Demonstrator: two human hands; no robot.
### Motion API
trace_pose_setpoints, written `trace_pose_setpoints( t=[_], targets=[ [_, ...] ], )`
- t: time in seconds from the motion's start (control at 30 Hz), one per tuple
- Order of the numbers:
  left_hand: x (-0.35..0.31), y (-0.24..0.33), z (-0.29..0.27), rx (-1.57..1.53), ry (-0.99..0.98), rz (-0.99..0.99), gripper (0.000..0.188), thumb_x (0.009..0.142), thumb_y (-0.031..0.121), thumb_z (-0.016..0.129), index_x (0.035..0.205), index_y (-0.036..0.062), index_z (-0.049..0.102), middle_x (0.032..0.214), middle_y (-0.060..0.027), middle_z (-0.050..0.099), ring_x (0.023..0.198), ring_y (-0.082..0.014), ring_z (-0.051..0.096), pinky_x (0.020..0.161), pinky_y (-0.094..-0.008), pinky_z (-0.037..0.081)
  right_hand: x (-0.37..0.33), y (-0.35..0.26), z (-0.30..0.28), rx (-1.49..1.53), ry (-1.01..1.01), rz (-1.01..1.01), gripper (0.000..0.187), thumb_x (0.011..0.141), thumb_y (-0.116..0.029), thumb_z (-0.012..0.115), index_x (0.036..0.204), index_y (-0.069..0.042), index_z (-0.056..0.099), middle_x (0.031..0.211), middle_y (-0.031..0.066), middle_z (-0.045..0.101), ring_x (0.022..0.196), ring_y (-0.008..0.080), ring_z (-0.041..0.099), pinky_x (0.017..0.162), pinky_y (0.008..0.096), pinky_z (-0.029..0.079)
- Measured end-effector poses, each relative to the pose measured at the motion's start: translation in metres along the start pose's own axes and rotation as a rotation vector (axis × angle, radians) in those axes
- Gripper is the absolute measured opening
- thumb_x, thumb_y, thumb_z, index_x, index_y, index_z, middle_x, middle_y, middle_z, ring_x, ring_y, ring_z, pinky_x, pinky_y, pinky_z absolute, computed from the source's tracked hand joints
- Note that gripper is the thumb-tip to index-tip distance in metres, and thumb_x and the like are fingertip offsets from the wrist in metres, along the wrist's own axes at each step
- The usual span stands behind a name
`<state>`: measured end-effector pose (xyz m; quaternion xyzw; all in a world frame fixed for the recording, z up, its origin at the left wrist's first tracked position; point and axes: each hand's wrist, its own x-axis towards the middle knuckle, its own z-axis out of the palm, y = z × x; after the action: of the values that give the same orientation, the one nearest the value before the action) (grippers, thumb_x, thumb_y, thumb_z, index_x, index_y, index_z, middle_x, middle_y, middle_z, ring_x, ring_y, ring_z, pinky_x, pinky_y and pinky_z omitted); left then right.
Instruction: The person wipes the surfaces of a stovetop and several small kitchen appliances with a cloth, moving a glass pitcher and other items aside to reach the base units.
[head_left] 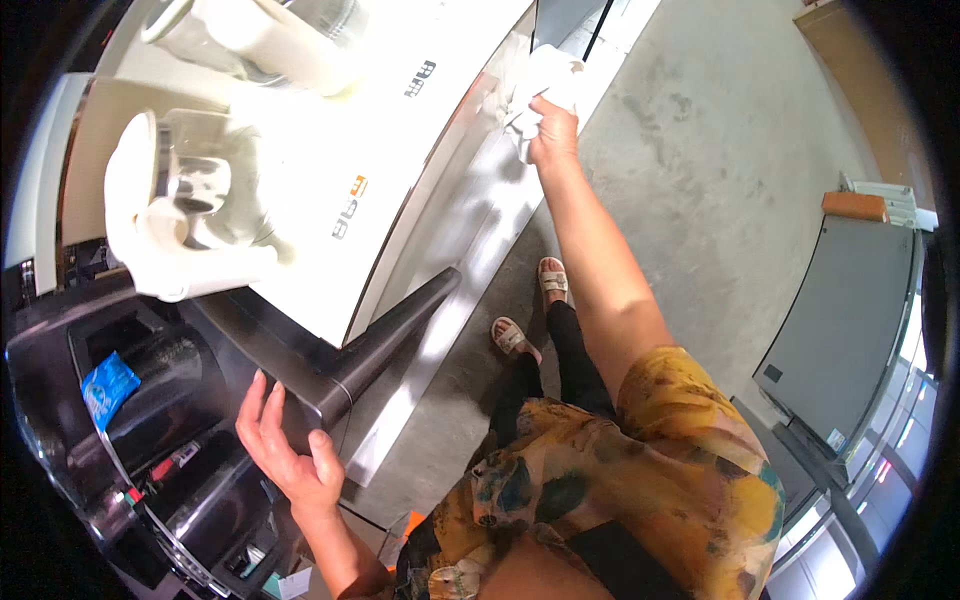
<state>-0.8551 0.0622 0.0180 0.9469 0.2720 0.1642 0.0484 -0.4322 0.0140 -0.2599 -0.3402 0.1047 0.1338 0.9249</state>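
Cloth [552,72] is gripped, bunched, in the right hand [556,136], upper centre; the left hand [292,462], lower left, spreads well apart.

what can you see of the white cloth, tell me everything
The white cloth is crumpled into loose folds and looks soft and thin; glare hides any weave. The right hand grips it with the thumb on top, and part bulges beyond the hand. It is beside the white-topped unit; whether they touch is unclear.
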Motion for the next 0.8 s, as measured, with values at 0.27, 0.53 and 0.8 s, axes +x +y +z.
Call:
trace_pose_setpoints(
  t=[0.27, 0.53, 0.8],
  targets=[
    [0.002, -0.004, 0.009, 0.142, -0.194, 0.039, 0.053, 0.094, 0.045, 0.047, 0.12, 0.0002, 0.058, 0.133, -0.02, 0.053, 0.124, -0.0381, 0.046, 0.105, -0.0484, 0.031, -0.179, 0.09, -0.06, -0.46, -0.019, 0.33, 0.07, 0.075, -0.006, 0.056, 0.141, -0.004, 0.031, 0.116, 0.0067, 0.054, 0.099, 0.0207, 0.057, 0.082, 0.0358, 0.05],
    [0.002, -0.003, 0.012, 0.172, -0.174, 0.05, 0.048, 0.093, 0.04, 0.047, 0.117, 0.0006, 0.06, 0.131, -0.0194, 0.055, 0.124, -0.039, 0.047, 0.105, -0.0492, 0.031, -0.235, 0.139, -0.081, -0.561, 0.083, 0.548, 0.064, 0.077, 0.008, 0.052, 0.138, -0.003, 0.038, 0.117, 0.0116, 0.055, 0.113, 0.0228, 0.054, 0.096, 0.0342, 0.046],
    [0.004, -0.002, 0.009, 0.197, -0.19, 0.049, 0.046, 0.093, 0.039, 0.048, 0.115, 0.0002, 0.061, 0.131, -0.0193, 0.055, 0.124, -0.0388, 0.047, 0.105, -0.0493, 0.032, 0.036, 0.046, -0.033, -0.083, 0.023, -0.013, 0.043, 0.09, -0.005, 0.054, 0.132, -0.004, 0.047, 0.116, 0.0105, 0.061, 0.107, 0.0242, 0.059, 0.091, 0.0385, 0.049]
  ],
)
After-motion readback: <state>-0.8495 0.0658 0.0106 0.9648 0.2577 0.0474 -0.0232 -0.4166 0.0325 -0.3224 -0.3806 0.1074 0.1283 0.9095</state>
